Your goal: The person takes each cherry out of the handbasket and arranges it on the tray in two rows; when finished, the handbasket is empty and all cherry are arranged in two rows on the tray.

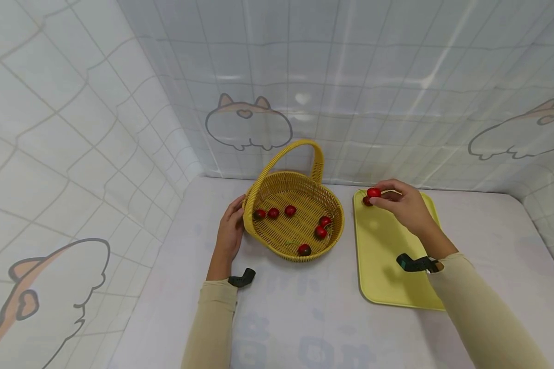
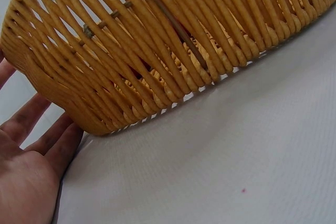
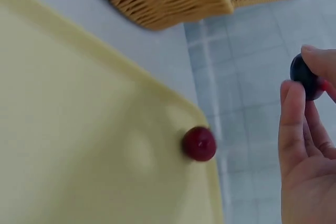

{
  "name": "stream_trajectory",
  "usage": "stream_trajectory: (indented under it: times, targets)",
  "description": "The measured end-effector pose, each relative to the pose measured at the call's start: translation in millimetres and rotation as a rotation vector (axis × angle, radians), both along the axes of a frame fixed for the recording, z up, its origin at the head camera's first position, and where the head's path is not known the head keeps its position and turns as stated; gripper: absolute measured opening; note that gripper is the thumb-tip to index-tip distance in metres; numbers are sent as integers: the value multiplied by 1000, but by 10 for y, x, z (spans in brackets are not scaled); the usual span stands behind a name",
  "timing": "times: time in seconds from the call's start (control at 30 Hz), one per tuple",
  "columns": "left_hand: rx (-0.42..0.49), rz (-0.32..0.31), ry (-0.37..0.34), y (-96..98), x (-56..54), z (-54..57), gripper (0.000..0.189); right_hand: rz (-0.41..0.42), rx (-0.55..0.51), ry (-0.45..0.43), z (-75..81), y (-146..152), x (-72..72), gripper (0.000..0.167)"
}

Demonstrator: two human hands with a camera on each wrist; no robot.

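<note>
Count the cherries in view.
8: six cherries in the wicker basket (two left, one middle, two right, one front), one pinched in the right hand, one on the yellow tray, far-left corner. The basket's near wall may hide more.

Probable cherry between right-hand fingers

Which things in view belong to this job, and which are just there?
In the job:
wicker basket, touched by left hand
red fruits inside it
yellow tray
tray fruit
held fruit, pinched by right hand

Just there:
white table
patterned wall covering
black wrist devices
</note>
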State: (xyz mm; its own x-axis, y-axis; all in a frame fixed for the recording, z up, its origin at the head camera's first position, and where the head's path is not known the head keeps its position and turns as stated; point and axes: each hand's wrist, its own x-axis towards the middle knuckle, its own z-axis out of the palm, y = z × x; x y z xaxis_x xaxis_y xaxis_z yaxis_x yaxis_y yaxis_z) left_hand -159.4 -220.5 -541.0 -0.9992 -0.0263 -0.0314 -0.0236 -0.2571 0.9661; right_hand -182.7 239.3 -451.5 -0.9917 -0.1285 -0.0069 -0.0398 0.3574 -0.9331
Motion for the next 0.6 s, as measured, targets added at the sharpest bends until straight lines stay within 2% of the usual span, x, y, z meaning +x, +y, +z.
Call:
stream_trajectory:
  times: [0.3, 0.6]
  targets:
    - [4, 5, 1, 1, 2, 6, 43, -110, 35, 31, -249, 173, 2, 43]
    - [10, 5, 2, -1, -9, -8, 43, -190, -84, -9, -487, 246, -36, 46]
